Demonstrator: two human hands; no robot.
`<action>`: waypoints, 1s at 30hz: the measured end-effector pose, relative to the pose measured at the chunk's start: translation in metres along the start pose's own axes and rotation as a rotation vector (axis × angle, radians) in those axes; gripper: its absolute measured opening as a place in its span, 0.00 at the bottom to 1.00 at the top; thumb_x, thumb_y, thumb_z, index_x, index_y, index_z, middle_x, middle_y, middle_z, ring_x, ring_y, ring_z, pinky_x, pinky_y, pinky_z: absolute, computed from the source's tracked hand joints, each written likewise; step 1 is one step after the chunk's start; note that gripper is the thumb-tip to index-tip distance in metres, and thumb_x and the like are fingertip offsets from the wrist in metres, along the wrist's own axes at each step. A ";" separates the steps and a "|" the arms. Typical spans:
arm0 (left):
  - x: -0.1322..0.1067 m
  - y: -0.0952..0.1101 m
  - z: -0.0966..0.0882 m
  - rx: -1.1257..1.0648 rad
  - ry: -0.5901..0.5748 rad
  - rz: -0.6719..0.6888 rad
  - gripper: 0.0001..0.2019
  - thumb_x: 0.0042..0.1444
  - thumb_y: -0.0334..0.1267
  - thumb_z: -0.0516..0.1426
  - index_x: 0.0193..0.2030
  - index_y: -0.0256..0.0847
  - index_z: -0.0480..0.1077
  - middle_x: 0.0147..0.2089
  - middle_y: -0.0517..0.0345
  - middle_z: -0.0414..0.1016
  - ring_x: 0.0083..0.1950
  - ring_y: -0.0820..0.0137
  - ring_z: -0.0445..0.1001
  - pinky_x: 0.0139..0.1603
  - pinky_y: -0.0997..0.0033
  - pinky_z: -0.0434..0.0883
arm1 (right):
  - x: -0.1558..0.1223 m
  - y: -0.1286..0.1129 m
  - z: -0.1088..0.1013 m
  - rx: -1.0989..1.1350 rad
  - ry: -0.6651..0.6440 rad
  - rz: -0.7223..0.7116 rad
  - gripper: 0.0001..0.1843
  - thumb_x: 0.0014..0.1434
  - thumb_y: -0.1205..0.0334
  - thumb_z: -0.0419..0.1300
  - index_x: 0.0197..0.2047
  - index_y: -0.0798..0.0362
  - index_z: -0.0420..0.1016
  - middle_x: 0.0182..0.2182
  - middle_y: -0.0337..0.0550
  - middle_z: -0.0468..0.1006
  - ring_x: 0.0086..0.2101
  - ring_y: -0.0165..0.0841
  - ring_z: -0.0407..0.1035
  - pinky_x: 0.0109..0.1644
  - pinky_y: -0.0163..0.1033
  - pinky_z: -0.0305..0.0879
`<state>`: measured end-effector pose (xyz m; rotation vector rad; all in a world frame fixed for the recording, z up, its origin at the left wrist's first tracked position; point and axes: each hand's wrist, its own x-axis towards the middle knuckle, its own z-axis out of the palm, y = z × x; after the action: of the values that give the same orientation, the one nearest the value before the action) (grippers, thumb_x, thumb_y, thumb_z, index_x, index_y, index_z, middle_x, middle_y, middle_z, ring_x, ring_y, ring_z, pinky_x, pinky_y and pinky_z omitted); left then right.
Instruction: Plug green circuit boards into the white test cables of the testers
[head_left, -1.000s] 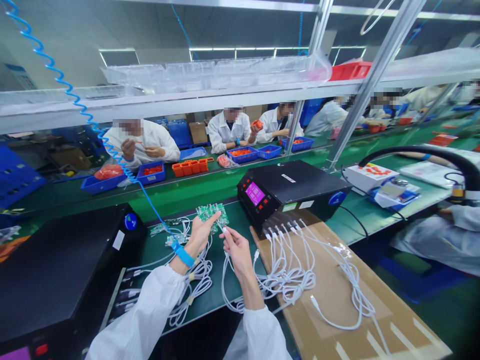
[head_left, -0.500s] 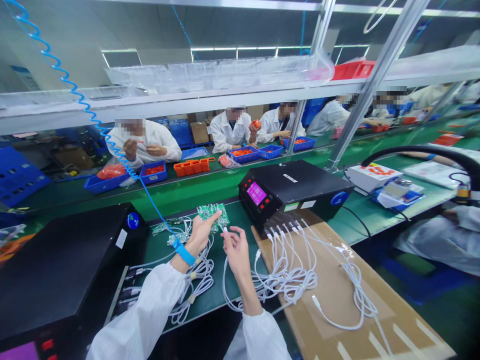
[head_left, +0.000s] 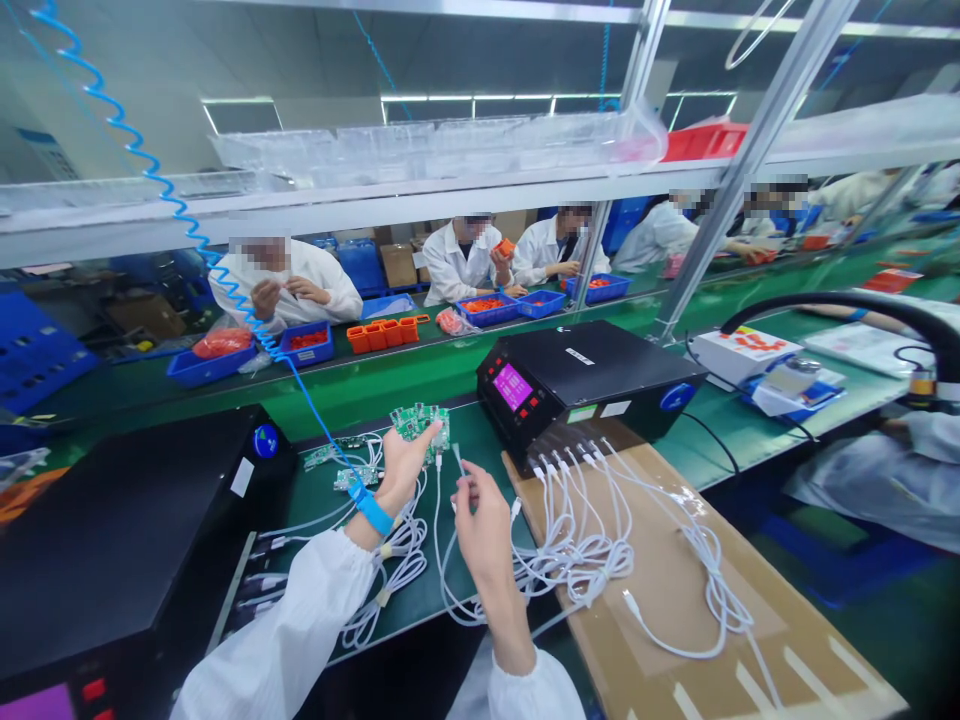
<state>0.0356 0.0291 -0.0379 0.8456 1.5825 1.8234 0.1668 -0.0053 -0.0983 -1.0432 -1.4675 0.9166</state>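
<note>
My left hand [head_left: 401,470], with a blue wrist strap [head_left: 372,512], grips a green circuit board [head_left: 417,418] above the bench, thumb across its near side. A white cable [head_left: 438,500] hangs from the board's lower edge with its plug at the board. Just to the right, my right hand [head_left: 482,515] pinches another white cable by its plug [head_left: 457,455]; the tip points up at the board, a small gap apart. More boards [head_left: 352,478] with cables lie left of my left hand. Coiled white cables [head_left: 401,560] rest below it.
A black box with a lit screen [head_left: 585,375] stands behind to the right, white cables [head_left: 585,560] running from it over a cardboard sheet [head_left: 675,600]. Another black box [head_left: 135,540] fills the left. A blue coiled cord [head_left: 180,215] hangs down. Co-workers [head_left: 461,262] sit opposite beside blue trays [head_left: 487,308].
My right hand has drawn back slightly right and down from the board, now with a cable plug showing in its fingers. One cable now hangs at the board by itself.
</note>
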 end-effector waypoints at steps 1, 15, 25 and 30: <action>-0.002 -0.001 0.001 -0.002 -0.024 0.017 0.19 0.44 0.45 0.76 0.38 0.36 0.79 0.40 0.51 0.84 0.41 0.61 0.80 0.47 0.63 0.75 | 0.004 -0.005 -0.001 0.027 0.010 0.004 0.20 0.70 0.55 0.53 0.58 0.54 0.77 0.40 0.50 0.81 0.33 0.38 0.75 0.42 0.43 0.70; -0.030 -0.001 0.016 -0.045 -0.189 0.103 0.15 0.45 0.38 0.75 0.39 0.37 0.83 0.38 0.52 0.84 0.38 0.62 0.81 0.48 0.64 0.74 | 0.047 -0.029 0.005 0.003 0.308 -0.222 0.16 0.71 0.54 0.56 0.44 0.55 0.82 0.35 0.47 0.78 0.34 0.34 0.72 0.40 0.39 0.68; -0.033 -0.001 0.018 0.038 -0.163 0.172 0.12 0.48 0.37 0.74 0.40 0.39 0.83 0.44 0.49 0.85 0.46 0.58 0.82 0.53 0.62 0.75 | 0.047 -0.028 0.006 -0.025 0.360 -0.279 0.15 0.72 0.54 0.56 0.43 0.54 0.81 0.34 0.45 0.77 0.35 0.34 0.72 0.42 0.39 0.68; -0.035 -0.002 0.017 0.081 -0.150 0.196 0.14 0.49 0.40 0.74 0.42 0.38 0.82 0.44 0.48 0.85 0.45 0.59 0.82 0.49 0.65 0.75 | 0.047 -0.028 0.009 -0.037 0.389 -0.319 0.14 0.73 0.56 0.56 0.43 0.55 0.80 0.34 0.45 0.77 0.34 0.33 0.72 0.41 0.38 0.68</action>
<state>0.0706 0.0131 -0.0411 1.1837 1.5315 1.7896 0.1523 0.0300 -0.0589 -0.9188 -1.2755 0.4322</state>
